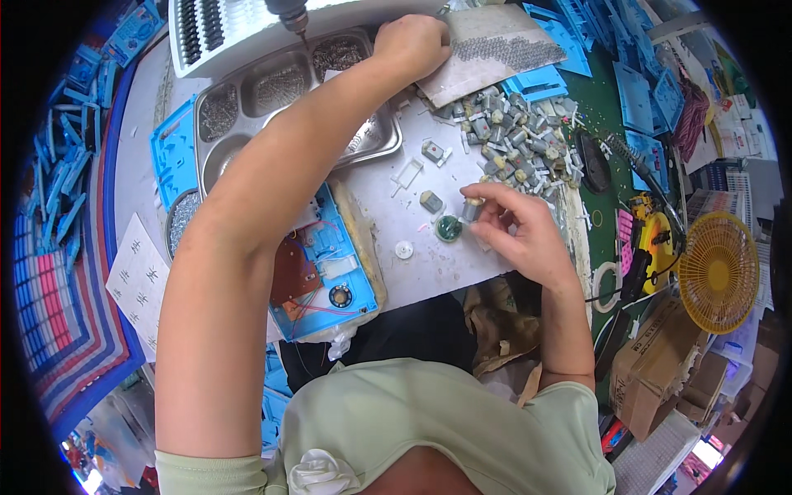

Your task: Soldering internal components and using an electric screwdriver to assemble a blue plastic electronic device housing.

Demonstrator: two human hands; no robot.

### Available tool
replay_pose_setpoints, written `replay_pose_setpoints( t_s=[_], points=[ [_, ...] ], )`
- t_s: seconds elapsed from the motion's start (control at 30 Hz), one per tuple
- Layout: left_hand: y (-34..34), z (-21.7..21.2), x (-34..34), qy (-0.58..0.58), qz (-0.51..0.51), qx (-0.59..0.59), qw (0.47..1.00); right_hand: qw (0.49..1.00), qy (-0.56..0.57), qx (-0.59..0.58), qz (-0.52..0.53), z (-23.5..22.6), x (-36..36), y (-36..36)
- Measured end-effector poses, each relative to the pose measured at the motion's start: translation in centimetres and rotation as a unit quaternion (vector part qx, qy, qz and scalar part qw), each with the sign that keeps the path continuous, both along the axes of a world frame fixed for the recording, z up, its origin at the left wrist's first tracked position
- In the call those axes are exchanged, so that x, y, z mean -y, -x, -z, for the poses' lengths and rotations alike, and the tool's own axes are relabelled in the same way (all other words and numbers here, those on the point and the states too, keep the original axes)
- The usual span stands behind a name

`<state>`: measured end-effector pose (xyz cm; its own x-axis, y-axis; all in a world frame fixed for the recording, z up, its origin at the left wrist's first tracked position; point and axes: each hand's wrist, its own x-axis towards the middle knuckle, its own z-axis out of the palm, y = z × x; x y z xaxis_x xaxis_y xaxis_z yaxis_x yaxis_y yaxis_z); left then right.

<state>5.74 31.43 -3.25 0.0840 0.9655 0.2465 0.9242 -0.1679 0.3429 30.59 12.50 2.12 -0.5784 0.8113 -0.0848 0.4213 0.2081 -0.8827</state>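
Currently, the right hand [532, 237] pinches a small grey box-shaped motor-like block [472, 209] between thumb and index finger, just beside a small round dish with dark green contents [448, 228]. The block is over the near part of the pale worktop [425, 271]. The left hand [412, 47] reaches across to a pale flat board [452, 85] bearing closely set small grey metal pieces [507, 54]; its fingers are curled, and whether they hold anything cannot be told.

The step appears to be preparing one block for a small part. Grip the block by its sides, leaving its ends accessible. Pick single pieces without disturbing their neighbours. Avoid tipping the dish. Preferably, join parts above the worktop, so that a dropped piece remains retrievable.
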Motion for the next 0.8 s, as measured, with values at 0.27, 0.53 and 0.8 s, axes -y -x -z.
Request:
replay_pose_setpoints(
  t_s=[0.27,0.53,0.8],
  points=[
    [-1.0,-1.3,0.6,0.000,-0.039,0.061,0.997,0.999,0.034,0.003,0.010,-0.1,0.0,-1.7],
    [-2.0,0.3,-0.6,-0.046,-0.076,-0.041,0.995,1.000,-0.012,0.003,0.013,-1.1,0.5,-1.2],
    [-0.8,-3.3,3.0,-0.188,0.053,0.088,0.977,0.998,-0.034,0.039,0.020,-0.8,0.5,-1.2]
  ],
)
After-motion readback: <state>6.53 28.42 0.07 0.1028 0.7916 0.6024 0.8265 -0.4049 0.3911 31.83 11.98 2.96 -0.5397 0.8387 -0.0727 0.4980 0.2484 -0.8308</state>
